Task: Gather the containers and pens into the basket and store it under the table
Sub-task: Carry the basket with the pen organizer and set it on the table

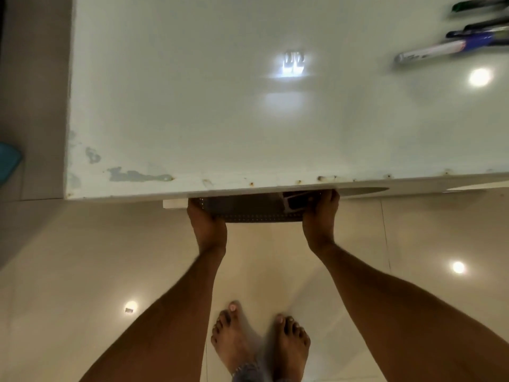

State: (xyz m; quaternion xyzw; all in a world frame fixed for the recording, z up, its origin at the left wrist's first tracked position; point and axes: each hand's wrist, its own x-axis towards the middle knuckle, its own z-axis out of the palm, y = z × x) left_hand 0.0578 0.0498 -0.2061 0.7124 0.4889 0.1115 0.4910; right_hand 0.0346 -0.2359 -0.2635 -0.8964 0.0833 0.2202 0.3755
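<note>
A dark perforated basket (249, 213) sits low at the white table's (220, 106) front edge, mostly hidden beneath the tabletop. My left hand (208, 224) grips its left end and my right hand (321, 219) grips its right end. Something grey shows inside the basket near the right hand; the rest of its contents is hidden. Several pens (451, 42) lie blurred on the tabletop at the far right corner of the view.
The table's front edge is chipped and rust-spotted. Glossy beige floor tiles (110, 257) spread below, with my bare feet (259, 346) standing close to the table. A teal object (9, 164) lies on the floor at the far left.
</note>
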